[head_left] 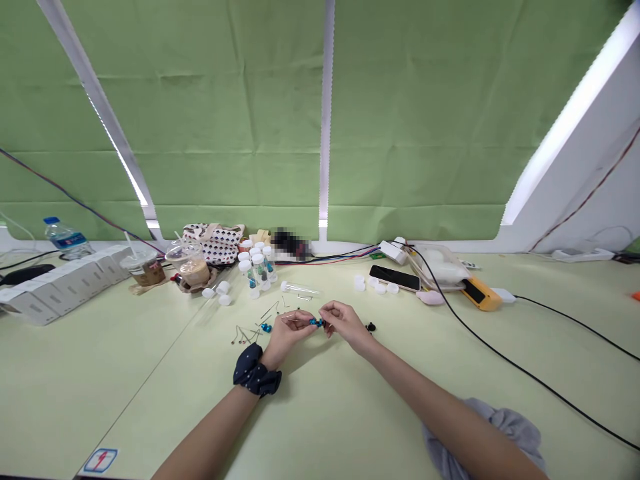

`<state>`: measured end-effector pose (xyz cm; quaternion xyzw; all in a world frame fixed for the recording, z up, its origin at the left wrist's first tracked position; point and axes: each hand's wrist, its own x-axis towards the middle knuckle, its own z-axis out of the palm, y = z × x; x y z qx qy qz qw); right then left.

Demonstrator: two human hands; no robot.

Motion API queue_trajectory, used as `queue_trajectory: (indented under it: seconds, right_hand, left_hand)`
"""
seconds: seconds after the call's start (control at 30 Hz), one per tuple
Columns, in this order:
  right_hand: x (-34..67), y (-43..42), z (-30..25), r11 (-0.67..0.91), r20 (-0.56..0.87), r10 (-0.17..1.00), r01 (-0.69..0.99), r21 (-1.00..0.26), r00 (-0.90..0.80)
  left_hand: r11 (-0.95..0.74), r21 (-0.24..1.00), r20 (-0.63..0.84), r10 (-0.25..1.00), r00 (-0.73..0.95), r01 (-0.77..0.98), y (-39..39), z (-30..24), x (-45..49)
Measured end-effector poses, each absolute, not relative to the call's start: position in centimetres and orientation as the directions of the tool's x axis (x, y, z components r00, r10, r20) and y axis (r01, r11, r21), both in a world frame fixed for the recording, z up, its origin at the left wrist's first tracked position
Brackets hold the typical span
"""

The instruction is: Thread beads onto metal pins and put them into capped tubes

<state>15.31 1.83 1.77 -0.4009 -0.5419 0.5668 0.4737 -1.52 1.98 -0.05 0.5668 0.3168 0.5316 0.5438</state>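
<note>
Both hands meet over the middle of the table around a small blue metal part (315,322) with a dark end. My left hand (287,333), a dark dotted scrunchie at its wrist, pinches the blue side. From the right, my right hand (347,324) has its fingertips closed on the dark end; its exact shape is too small to make out. Left of my left hand lie another blue part (267,327) and several thin metal rods or keys (245,335). Small black pieces (371,327) rest just beyond my right hand.
Capped clear tubes (260,267) stand behind the hands, with one tube lying (300,289). White caps (375,285), a phone (395,277) and a yellow device (481,294) are at right. A black cable (480,347) crosses there. Drink cups (193,270) and white boxes (65,283) stand left.
</note>
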Motion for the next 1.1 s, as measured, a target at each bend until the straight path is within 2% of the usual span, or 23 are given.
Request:
queue_trajectory:
  seconds: [0.2,0.43,0.77,1.1]
  right_hand:
    - [15.27,1.30,2.34,-0.056,-0.004,0.942,-0.144,-0.988,-0.335]
    - [15.49,1.32,1.92,-0.079,-0.086,0.913,0.034,-0.996,-0.398]
    - [15.69,1.38,2.39,0.087,0.120,0.941,-0.117,-0.989,-0.316]
    - [15.56,1.10,2.58,0.046,0.039,0.917,0.007,-0.999,-0.397]
  left_hand:
    - [-0.223,0.957,0.254,0.954,0.159,-0.186,2.01,0.29,-1.61]
    - [-0.240,0.952,0.271,0.950,0.154,-0.191,2.03,0.28,-1.76]
    - [-0.234,0.955,0.257,0.959,0.116,-0.183,2.33,0.10,-2.05]
    - [-0.236,0.959,0.253,0.963,0.097,-0.159,2.27,0.47,-2.05]
